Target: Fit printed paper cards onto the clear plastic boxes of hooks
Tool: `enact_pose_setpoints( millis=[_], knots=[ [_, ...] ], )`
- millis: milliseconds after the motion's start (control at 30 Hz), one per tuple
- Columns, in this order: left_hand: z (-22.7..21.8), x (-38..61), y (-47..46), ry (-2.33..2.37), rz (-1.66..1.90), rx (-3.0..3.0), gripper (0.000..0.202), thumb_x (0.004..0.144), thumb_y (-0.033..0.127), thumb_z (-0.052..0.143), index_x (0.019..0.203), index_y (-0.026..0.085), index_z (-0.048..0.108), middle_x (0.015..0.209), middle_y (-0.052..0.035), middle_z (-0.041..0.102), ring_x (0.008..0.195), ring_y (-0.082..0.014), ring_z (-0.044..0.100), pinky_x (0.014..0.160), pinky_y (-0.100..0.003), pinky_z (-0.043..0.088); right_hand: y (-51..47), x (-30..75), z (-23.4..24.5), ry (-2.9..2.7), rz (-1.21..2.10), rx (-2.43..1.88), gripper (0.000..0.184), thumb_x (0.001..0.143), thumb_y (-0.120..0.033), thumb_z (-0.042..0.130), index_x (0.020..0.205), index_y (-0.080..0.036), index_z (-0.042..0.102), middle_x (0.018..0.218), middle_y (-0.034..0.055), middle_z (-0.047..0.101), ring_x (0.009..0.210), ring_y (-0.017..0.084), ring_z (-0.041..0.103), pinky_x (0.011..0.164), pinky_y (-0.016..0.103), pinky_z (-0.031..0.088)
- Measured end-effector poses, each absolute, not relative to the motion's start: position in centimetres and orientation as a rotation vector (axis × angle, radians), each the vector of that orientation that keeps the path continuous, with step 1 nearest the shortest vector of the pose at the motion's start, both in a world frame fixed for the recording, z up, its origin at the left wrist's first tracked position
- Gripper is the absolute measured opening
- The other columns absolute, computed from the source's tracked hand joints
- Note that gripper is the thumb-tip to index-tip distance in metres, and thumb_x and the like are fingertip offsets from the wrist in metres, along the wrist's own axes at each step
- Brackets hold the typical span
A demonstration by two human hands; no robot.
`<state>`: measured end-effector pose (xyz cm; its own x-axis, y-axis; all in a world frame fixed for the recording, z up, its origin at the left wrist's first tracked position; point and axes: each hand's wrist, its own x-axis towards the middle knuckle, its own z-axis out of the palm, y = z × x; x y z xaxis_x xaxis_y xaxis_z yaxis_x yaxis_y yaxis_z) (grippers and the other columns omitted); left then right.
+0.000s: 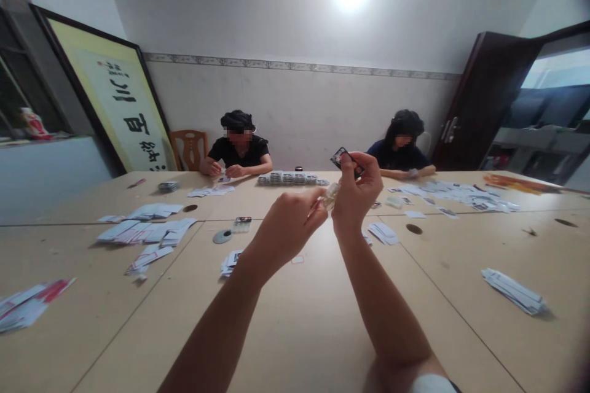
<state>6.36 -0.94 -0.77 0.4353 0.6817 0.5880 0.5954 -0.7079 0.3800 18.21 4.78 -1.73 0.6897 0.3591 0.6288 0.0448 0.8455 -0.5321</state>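
Observation:
My right hand (pixel 358 187) is raised above the table and pinches a small black printed card (pixel 339 157) between thumb and fingers. Just below the card, my left hand (pixel 291 221) has its fingers closed on a small clear plastic piece (pixel 330 195). That piece also touches the lower part of my right hand, and its exact kind is hard to make out. Beneath my left forearm lies a pile of white cards (pixel 230 263), partly covered. Farther back, a clear packet with a black top (pixel 242 225) rests beside a grey disc (pixel 222 236).
Piles of white paper slips (pixel 145 232) spread over the left of the table (pixel 313 331). Many more slips (pixel 454 195) lie at the far right, and a bundle (pixel 514 290) is nearer. Stacked packets (pixel 290 179) line the far edge. Two people sit opposite, hands on the table.

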Motion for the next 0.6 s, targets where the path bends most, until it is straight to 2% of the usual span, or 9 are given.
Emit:
enact_pose_setpoints(
  millis=[67, 200, 333, 433, 500, 600],
  knots=[
    [-0.9, 6.6, -0.8, 1.282, 1.103, 2.588, 0.020, 0.093, 0.025, 0.042, 0.086, 0.020, 0.059, 0.058, 0.0028, 0.044, 0.054, -0.0152, 0.039, 0.058, -0.030, 0.022, 4.9, 18.0, -1.8, -0.807, 0.204, -0.546, 0.010, 0.084, -0.031, 0.067, 0.081, -0.023, 0.061, 0.075, -0.0018, 0.058, 0.070, 0.014, 0.055, 0.066, 0.028, 0.047],
    [-1.0, 7.2, -0.4, 1.526, 1.115, 2.627, 0.016, 0.089, 0.025, 0.046, 0.080, 0.020, 0.057, 0.059, 0.0007, 0.045, 0.054, -0.0165, 0.037, 0.057, -0.031, 0.020, 5.2, 17.9, -2.0, -0.795, 0.197, -0.519, 0.010, 0.084, -0.031, 0.067, 0.082, -0.024, 0.061, 0.075, -0.0020, 0.057, 0.069, 0.014, 0.053, 0.066, 0.027, 0.047],
    [-0.9, 7.0, -0.5, 1.431, 1.135, 2.599, 0.017, 0.089, 0.023, 0.046, 0.082, 0.020, 0.061, 0.057, 0.0021, 0.045, 0.053, -0.0155, 0.039, 0.057, -0.030, 0.021, 6.0, 18.3, -2.2, -0.747, 0.250, -0.507, 0.016, 0.081, -0.036, 0.069, 0.084, -0.024, 0.060, 0.077, -0.0024, 0.055, 0.065, 0.012, 0.051, 0.061, 0.027, 0.044],
    [-0.7, 6.3, -0.5, 1.251, 1.123, 2.572, 0.022, 0.093, 0.027, 0.045, 0.086, 0.021, 0.065, 0.056, 0.0034, 0.047, 0.054, -0.0144, 0.041, 0.057, -0.029, 0.024, 6.5, 18.4, -2.2, -0.741, 0.437, -0.469, 0.022, 0.076, -0.038, 0.072, 0.083, -0.023, 0.057, 0.075, -0.0041, 0.054, 0.055, 0.009, 0.042, 0.052, 0.024, 0.037],
    [-0.6, 5.9, -0.4, 1.176, 1.169, 2.559, 0.026, 0.094, 0.031, 0.046, 0.080, 0.021, 0.065, 0.057, 0.0031, 0.049, 0.055, -0.0140, 0.042, 0.058, -0.028, 0.025, 6.7, 18.2, -2.2, -0.744, 0.583, -0.445, 0.025, 0.072, -0.038, 0.073, 0.083, -0.023, 0.056, 0.072, -0.0056, 0.053, 0.052, 0.007, 0.038, 0.049, 0.023, 0.033],
    [-0.7, 5.8, 0.0, 1.271, 1.232, 2.587, 0.033, 0.095, 0.033, 0.046, 0.068, 0.020, 0.058, 0.055, 0.0022, 0.046, 0.054, -0.0143, 0.040, 0.058, -0.029, 0.024, 6.8, 17.6, -2.3, -0.691, 0.698, -0.444, 0.029, 0.069, -0.040, 0.074, 0.085, -0.022, 0.057, 0.074, -0.0048, 0.054, 0.056, 0.008, 0.045, 0.053, 0.022, 0.038]
  ],
)
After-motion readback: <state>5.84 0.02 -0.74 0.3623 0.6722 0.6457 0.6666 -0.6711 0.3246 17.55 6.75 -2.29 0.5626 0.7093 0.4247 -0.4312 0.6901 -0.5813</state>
